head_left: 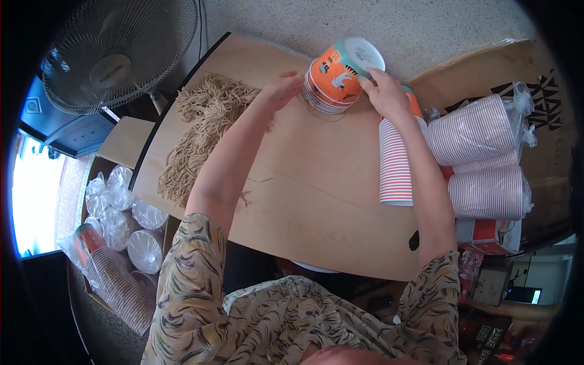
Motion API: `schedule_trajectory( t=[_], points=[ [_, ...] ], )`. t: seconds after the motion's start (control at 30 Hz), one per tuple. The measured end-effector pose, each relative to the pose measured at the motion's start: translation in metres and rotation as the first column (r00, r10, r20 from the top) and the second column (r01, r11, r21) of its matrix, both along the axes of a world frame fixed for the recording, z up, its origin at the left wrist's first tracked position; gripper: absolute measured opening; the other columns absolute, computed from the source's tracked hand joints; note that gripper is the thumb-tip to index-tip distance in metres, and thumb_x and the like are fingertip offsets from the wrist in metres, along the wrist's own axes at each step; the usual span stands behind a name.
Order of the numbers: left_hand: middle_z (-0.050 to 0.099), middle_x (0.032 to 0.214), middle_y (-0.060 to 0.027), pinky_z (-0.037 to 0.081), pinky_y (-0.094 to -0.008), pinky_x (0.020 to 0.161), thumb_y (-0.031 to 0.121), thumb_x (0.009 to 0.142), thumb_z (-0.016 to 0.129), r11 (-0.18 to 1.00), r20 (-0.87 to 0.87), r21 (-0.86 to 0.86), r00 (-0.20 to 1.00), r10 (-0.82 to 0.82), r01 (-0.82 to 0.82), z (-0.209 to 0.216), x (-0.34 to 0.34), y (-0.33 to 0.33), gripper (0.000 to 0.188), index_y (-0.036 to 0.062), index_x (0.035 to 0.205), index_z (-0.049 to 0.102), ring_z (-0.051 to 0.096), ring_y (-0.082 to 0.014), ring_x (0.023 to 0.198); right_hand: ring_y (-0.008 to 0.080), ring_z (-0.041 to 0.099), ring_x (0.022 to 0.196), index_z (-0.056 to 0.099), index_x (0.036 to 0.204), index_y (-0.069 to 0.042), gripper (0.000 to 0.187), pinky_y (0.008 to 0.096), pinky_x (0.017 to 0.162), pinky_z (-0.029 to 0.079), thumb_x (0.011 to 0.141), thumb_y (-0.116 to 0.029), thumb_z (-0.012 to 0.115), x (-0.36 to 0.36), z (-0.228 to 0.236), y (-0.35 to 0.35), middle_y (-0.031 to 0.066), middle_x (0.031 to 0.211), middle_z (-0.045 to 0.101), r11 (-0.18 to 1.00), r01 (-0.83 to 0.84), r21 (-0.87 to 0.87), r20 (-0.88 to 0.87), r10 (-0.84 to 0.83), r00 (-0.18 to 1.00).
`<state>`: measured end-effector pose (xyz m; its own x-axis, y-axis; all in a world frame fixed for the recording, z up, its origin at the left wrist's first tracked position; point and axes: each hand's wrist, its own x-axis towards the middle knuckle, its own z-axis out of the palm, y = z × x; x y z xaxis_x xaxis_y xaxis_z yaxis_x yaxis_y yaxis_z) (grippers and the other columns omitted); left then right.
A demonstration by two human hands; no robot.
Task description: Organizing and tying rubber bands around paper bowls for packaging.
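A short stack of orange paper cups (334, 79) with teal bands stands upside down at the table's far edge, tilted slightly. My right hand (388, 96) has its fingertips and thumb on the top cup's right side, near its white base. Just left of the stack is my left hand (282, 92), its fingers reaching toward the lower rims; whether it touches them I cannot tell. A thin thread loops near the stack's foot. Left of my left forearm lies a heap of tan twine (204, 134). Beneath my right forearm lies a long nested cup stack (396, 161).
Plastic-wrapped cup stacks (471, 131) lie at the right edge of the wooden table (316, 201). At the left stand a fan (112, 67) and an open carton with more wrapped cups (145, 246). A speckled wall (426, 30) borders the far side.
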<state>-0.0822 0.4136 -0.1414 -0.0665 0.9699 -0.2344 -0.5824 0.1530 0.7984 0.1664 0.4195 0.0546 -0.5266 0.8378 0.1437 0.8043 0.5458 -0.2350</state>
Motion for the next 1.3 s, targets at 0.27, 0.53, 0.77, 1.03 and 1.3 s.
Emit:
schedule_trajectory(
  t=[0.27, 0.53, 0.77, 1.03, 1.3],
  points=[
    [0.076, 0.101, -0.0114, 0.055, -0.0355, 0.077, 0.023, 0.091, 0.066, 0.991, -0.688, 0.123, 0.724, 0.051, 0.046, 0.016, 0.044, -0.059, 0.044, 0.0069, 0.132, 0.067, 0.071, -0.0198, 0.087, 0.0322, 0.065, 0.1, 0.069, 0.105, -0.008, 0.021, 0.0448, 0.086, 0.054, 0.091, -0.023, 0.071, 0.007, -0.012, 0.005, 0.0125, 0.106, 0.067, 0.861, -0.02, 0.508, 0.031, 0.004, 1.0],
    [0.039, 0.161, -0.0039, 0.042, -0.0504, 0.105, 0.012, 0.084, 0.063, 0.946, -0.964, 0.254, 0.127, 0.232, 0.203, -0.025, 0.081, -0.078, 0.074, 0.0226, 0.154, 0.041, 0.047, -0.0334, 0.138, 0.0335, 0.066, 0.095, 0.065, 0.088, -0.006, 0.016, 0.0468, 0.082, 0.053, 0.087, -0.02, 0.074, -0.019, -0.003, 0.006, 0.0113, 0.093, 0.069, 0.882, -0.09, 0.462, 0.049, 0.076, 0.996],
    [0.049, 0.154, 0.0004, 0.042, -0.0522, 0.1, 0.018, 0.088, 0.063, 0.9, -0.911, 0.368, -0.106, 0.399, 0.232, -0.029, 0.087, -0.093, 0.066, 0.0228, 0.152, 0.045, 0.05, -0.0283, 0.133, 0.0356, 0.066, 0.095, 0.064, 0.089, -0.006, 0.017, 0.0481, 0.083, 0.053, 0.086, -0.02, 0.074, -0.03, -0.024, 0.008, 0.0139, 0.095, 0.069, 0.913, -0.013, 0.409, -0.068, 0.044, 0.997],
    [0.063, 0.136, -0.0151, 0.05, -0.0477, 0.103, 0.009, 0.084, 0.065, 0.806, -0.851, 0.525, 0.158, 0.5, 0.275, -0.022, 0.082, -0.087, 0.049, 0.0125, 0.133, 0.062, 0.061, -0.0349, 0.123, 0.0406, 0.062, 0.108, 0.06, 0.118, -0.001, 0.035, 0.0481, 0.09, 0.053, 0.084, -0.005, 0.07, 0.002, -0.057, -0.084, 0.0192, 0.119, 0.063, 0.874, -0.096, 0.477, -0.428, 0.326, 0.843],
    [0.074, 0.106, -0.0079, 0.054, -0.0339, 0.077, 0.015, 0.092, 0.073, 0.803, -0.758, 0.552, 0.535, 0.372, 0.224, 0.016, 0.147, -0.133, 0.018, 0.0056, 0.107, 0.073, 0.07, -0.02, 0.096, 0.0132, 0.066, 0.075, 0.07, 0.093, 0.0, 0.015, 0.0302, 0.068, 0.053, 0.097, -0.013, 0.064, 0.188, -0.118, -0.26, 0.0047, 0.085, 0.072, 0.903, 0.192, -0.385, -0.842, -0.428, 0.327]
  ],
)
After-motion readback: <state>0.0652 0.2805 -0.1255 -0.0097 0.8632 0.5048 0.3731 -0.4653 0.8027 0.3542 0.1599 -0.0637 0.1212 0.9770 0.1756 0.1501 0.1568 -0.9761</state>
